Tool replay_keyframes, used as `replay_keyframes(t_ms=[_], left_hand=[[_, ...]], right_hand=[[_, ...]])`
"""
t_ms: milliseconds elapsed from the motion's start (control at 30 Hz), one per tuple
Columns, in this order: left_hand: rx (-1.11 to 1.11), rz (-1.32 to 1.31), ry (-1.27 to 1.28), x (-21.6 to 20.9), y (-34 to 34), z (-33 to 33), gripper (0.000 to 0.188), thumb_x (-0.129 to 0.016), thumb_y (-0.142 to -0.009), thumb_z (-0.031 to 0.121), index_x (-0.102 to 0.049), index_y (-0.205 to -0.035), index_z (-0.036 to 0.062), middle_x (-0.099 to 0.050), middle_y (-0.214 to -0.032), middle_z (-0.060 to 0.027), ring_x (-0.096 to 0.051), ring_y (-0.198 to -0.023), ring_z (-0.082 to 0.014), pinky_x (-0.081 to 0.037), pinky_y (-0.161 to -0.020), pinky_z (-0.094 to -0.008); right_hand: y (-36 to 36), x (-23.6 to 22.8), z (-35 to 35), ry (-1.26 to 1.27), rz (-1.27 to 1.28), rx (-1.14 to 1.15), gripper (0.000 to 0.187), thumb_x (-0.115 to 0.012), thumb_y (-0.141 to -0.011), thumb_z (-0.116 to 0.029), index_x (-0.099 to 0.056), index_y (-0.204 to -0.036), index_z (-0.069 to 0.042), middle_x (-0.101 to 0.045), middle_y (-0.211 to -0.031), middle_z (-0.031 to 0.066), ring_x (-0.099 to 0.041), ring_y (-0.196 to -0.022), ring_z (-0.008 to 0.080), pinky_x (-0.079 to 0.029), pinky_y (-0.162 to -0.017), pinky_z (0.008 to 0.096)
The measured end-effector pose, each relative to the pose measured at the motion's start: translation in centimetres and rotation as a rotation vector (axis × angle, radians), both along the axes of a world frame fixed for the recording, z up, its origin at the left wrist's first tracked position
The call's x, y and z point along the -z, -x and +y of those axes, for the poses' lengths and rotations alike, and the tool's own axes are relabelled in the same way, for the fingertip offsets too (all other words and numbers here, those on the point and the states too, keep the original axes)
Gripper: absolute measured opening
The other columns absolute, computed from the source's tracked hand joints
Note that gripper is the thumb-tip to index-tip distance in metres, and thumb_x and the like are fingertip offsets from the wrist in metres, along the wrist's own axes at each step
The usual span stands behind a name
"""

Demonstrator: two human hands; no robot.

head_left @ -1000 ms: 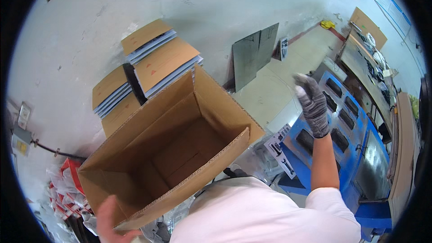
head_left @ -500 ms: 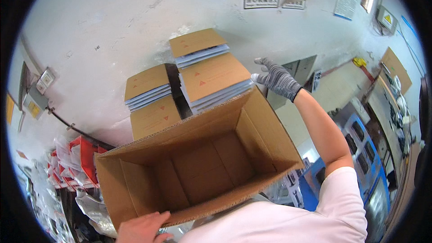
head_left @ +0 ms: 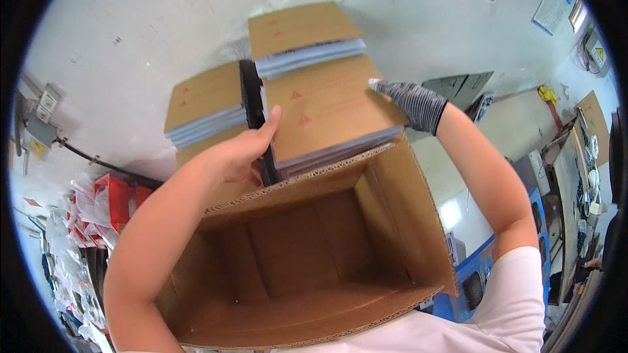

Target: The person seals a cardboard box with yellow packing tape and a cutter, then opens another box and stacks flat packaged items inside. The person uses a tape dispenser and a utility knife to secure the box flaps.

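An open, empty cardboard box (head_left: 294,248) tilts toward me against my body. Beyond its far rim stand stacks of flat packs with brown card tops, red triangle prints and pale layered edges. My bare left hand (head_left: 245,153) is at the left side of the near right stack (head_left: 333,111), thumb extended, fingers partly down in the gap beside it. At that stack's right edge is my right hand (head_left: 415,106) in a grey striped knit glove. Its thumb stretches over the top; its other fingers are mostly hidden. The hands lie on opposite sides of the stack, neither visibly closed around it.
Behind rises another stack (head_left: 304,29); a lower stack (head_left: 206,98) stands left, past a black upright strip (head_left: 251,91). Red bins (head_left: 111,199) with plastic bags are at left. A blue panel (head_left: 474,281) with dark parts and a cluttered workbench (head_left: 566,183) lie right.
My left hand has left the box's near rim and reached over the box to the stack. The right hand has come in to the stack's right edge. The view has shifted closer to the stacks.
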State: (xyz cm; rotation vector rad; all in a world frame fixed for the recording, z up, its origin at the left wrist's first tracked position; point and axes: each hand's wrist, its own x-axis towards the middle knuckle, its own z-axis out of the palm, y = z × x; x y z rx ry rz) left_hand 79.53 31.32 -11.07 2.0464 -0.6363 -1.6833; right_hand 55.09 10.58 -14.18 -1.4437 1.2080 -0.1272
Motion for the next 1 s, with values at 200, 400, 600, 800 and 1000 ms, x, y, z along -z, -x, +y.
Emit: replay_keyframes(t_ms=[200, 400, 600, 800, 1000], left_hand=[[-0.064, 0.248, 0.114, 1.0, 1.6, -1.6, 0.073, -0.040, -0.091, 0.067, -0.038, -0.143, 0.0157, -0.046, -0.140, -0.0080, -0.046, -0.124, -0.0246, -0.039, -0.099, -0.0491], [-0.160, 0.267, 0.166, 1.3, 1.6, -1.0, 0.061, -0.047, -0.093, 0.059, -0.044, -0.139, 0.0179, -0.050, -0.136, -0.0052, -0.049, -0.121, -0.0241, -0.042, -0.097, -0.0492], [-0.232, 0.221, 0.141, 1.6, 1.4, -0.7, 0.062, -0.048, -0.093, 0.058, -0.046, -0.138, 0.0156, -0.051, -0.134, -0.0090, -0.050, -0.120, -0.0263, -0.043, -0.095, -0.0548], [-0.228, 0.151, 0.177, 0.7, 2.3, -0.3, 0.065, -0.046, -0.093, 0.059, -0.047, -0.134, 0.0079, -0.053, -0.130, -0.0123, -0.052, -0.117, -0.0289, -0.043, -0.097, -0.0512], [-0.245, 0.151, 0.204, 1.3, 1.7, -0.1, 0.066, -0.048, -0.093, 0.057, -0.044, -0.137, 0.0076, -0.052, -0.131, -0.0142, -0.051, -0.117, -0.0311, -0.042, -0.096, -0.0524]], right_hand=[[0.1, -0.5, 0.3, -0.083, 0.040, 0.102, 0.055, -0.066, -0.084, -0.051, -0.058, -0.117, -0.007, -0.066, -0.102, 0.0089, -0.066, -0.085, 0.0143, -0.056, -0.074, 0.0282], [-0.4, -0.1, 0.5, -0.070, -0.102, 0.064, 0.054, -0.067, -0.085, -0.044, -0.057, -0.118, -0.003, -0.065, -0.104, 0.0103, -0.066, -0.089, 0.0167, -0.056, -0.079, 0.0308], [-0.7, -1.4, 0.9, -0.061, -0.032, 0.068, 0.055, -0.069, -0.084, -0.044, -0.057, -0.117, -0.002, -0.065, -0.104, 0.0122, -0.065, -0.090, 0.0185, -0.054, -0.083, 0.0307], [-0.5, -0.7, 0.3, -0.005, 0.010, 0.026, 0.055, -0.068, -0.084, -0.046, -0.059, -0.115, -0.002, -0.065, -0.104, 0.0125, -0.064, -0.089, 0.0185, -0.053, -0.079, 0.0311], [-1.0, -1.3, 1.0, 0.074, 0.079, -0.014, 0.059, -0.062, -0.084, -0.053, -0.060, -0.112, -0.001, -0.061, -0.096, 0.0121, -0.058, -0.078, 0.0191, -0.048, -0.067, 0.0329]])
